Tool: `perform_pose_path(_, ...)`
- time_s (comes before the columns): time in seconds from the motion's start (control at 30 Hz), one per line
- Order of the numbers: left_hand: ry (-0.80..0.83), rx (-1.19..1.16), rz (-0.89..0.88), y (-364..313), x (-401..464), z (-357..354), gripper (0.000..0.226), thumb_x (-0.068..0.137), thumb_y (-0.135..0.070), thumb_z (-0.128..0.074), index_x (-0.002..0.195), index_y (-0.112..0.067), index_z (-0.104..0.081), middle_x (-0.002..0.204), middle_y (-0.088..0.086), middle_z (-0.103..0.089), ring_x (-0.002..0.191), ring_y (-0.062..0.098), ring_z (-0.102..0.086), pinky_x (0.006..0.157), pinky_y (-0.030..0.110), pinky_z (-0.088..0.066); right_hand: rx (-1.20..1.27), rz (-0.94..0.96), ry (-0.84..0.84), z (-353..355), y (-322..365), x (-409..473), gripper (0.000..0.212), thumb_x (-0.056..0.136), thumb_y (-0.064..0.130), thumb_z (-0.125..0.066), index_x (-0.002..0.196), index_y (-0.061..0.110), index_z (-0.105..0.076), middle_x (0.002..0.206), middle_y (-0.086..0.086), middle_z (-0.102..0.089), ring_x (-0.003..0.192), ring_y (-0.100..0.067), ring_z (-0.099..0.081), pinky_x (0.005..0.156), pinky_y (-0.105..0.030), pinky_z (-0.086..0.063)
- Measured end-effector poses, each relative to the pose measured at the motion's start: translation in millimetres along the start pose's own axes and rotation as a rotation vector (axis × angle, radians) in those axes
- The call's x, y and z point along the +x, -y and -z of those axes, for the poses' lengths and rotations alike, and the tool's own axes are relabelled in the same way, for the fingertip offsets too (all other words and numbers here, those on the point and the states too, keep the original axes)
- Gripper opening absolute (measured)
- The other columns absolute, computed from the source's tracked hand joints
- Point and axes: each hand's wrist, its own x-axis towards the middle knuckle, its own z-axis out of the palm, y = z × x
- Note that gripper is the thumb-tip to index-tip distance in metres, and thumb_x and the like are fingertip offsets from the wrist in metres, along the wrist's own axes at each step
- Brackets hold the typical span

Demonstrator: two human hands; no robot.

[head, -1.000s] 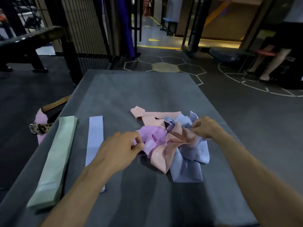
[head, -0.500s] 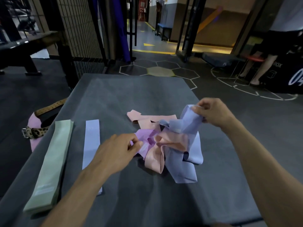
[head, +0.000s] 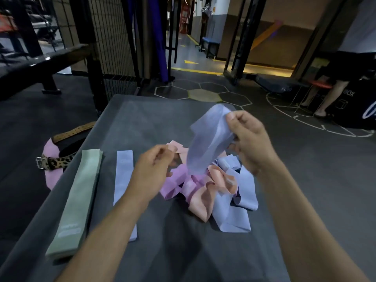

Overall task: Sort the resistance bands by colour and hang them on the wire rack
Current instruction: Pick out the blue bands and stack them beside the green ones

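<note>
- Gym floor, grey table: green band stack and one flat blue band sorted at left, long axes running away from the camera
- Tangled pile unsorted; none visibly hung
- Right hand pinches lifted blue band, which hangs near-vertical over pile
- Left hand curled at pile's edge; grip unclear

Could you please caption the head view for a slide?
Right hand holds up a blue band from the tangled pile, left hand close by.

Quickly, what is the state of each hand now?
Left hand: fingers curled by a peach band end; whether it grips cannot be told.
Right hand: holds a pale blue band above the pile.
</note>
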Motion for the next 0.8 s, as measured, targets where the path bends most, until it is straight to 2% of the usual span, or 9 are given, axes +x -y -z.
perform_pose_path(0.1, -0.051, -0.194, 0.128, -2, 2, 7, 0.034, 0.103, -0.038, -0.052, 0.101, -0.014, -0.076, 0.096, 0.004, -0.079, 0.095, 0.028, -0.073, 0.09, 0.046, -0.057, 0.039, -0.071, 0.056, -34, -18, -12, 0.017, 0.102, 0.027, -0.055, 0.099, 0.012, -0.06, 0.083, -0.005, -0.062, 0.074, -0.019, -0.055, 0.062, -0.029, -0.047)
perform_pose_path(0.17, -0.074, -0.233, 0.145, 0, 2, 14, 0.036, 0.104, -0.039, -0.05, 0.101, -0.014, -0.077, 0.097, 0.006, -0.079, 0.096, 0.03, -0.073, 0.085, 0.042, -0.059, 0.13, -0.101, 0.104, -48, -25, -20, 0.025, 0.099, 0.031, -0.056, 0.104, 0.008, -0.06, 0.086, -0.008, -0.058, 0.078, -0.023, -0.051, 0.064, -0.029, -0.045)
perform_pose_path(0.27, -0.061, -0.274, 0.242, 1, 3, 25, 0.049, 0.104, -0.051, -0.042, 0.097, -0.016, -0.076, 0.092, 0.007, -0.078, 0.083, 0.023, -0.072, 0.077, 0.036, -0.053, 0.191, -0.089, 0.178, -55, -29, -26, 0.046, 0.088, 0.038, -0.059, 0.111, -0.002, -0.055, 0.093, -0.01, -0.054, 0.086, -0.028, -0.047, 0.07, -0.036, -0.041)
perform_pose_path(0.33, -0.009, -0.32, 0.306, 1, 5, 32, 0.064, 0.1, -0.063, -0.037, 0.101, -0.012, -0.075, 0.095, 0.011, -0.077, 0.083, 0.023, -0.07, 0.08, 0.038, -0.052, 0.158, -0.018, 0.267, -54, -30, -30, 0.043, 0.089, 0.032, -0.059, 0.108, -0.006, -0.051, 0.091, -0.012, -0.053, 0.084, -0.029, -0.048, 0.072, -0.042, -0.041)
perform_pose_path(0.43, 0.061, -0.342, 0.33, -2, 6, 39, 0.074, 0.094, -0.071, -0.039, 0.113, -0.008, -0.073, 0.103, 0.012, -0.077, 0.088, 0.023, -0.07, 0.087, 0.04, -0.051, 0.019, 0.062, 0.423, -55, -34, -36, 0.028, 0.094, 0.02, -0.062, 0.101, -0.006, -0.051, 0.085, -0.02, -0.054, 0.08, -0.029, -0.053, 0.072, -0.041, -0.043)
perform_pose_path(0.53, 0.001, -0.334, 0.318, -10, 2, 40, 0.052, 0.095, -0.059, -0.051, 0.103, -0.013, -0.076, 0.095, 0.006, -0.078, 0.082, 0.018, -0.071, 0.085, 0.038, -0.054, -0.123, 0.106, 0.523, -56, -41, -40, 0.016, 0.094, 0.013, -0.067, 0.097, 0.001, -0.058, 0.092, -0.022, -0.06, 0.085, -0.028, -0.058, 0.078, -0.041, -0.045)
perform_pose_path(0.63, -0.141, -0.269, 0.179, -12, 0, 38, 0.019, 0.097, -0.029, -0.063, 0.094, -0.017, -0.078, 0.098, -0.002, -0.078, 0.094, 0.016, -0.072, 0.087, 0.034, -0.056, -0.255, 0.142, 0.57, -53, -46, -44, 0.009, 0.092, 0.005, -0.071, 0.095, 0.007, -0.063, 0.093, -0.01, -0.066, 0.089, -0.029, -0.062, 0.081, -0.046, -0.049)
perform_pose_path(0.7, -0.148, -0.216, 0.062, -11, -2, 39, 0.014, 0.097, -0.016, -0.064, 0.101, -0.017, -0.077, 0.1, -0.007, -0.077, 0.096, 0.006, -0.069, 0.092, 0.033, -0.055, -0.355, 0.136, 0.611, -49, -47, -46, 0.014, 0.087, 0.004, -0.074, 0.095, 0.012, -0.065, 0.091, -0.004, -0.066, 0.088, -0.023, -0.061, 0.08, -0.041, -0.049)
perform_pose_path(0.8, -0.119, -0.159, -0.043, -12, -7, 38, 0.016, 0.098, -0.014, -0.063, 0.107, -0.018, -0.075, 0.097, -0.012, -0.076, 0.088, -0.004, -0.066, 0.083, 0.026, -0.051, -0.39, 0.019, 0.681, -45, -46, -49, 0.021, 0.083, 0.001, -0.073, 0.098, 0.014, -0.064, 0.099, -0.001, -0.066, 0.096, -0.025, -0.062, 0.087, -0.036, -0.052)
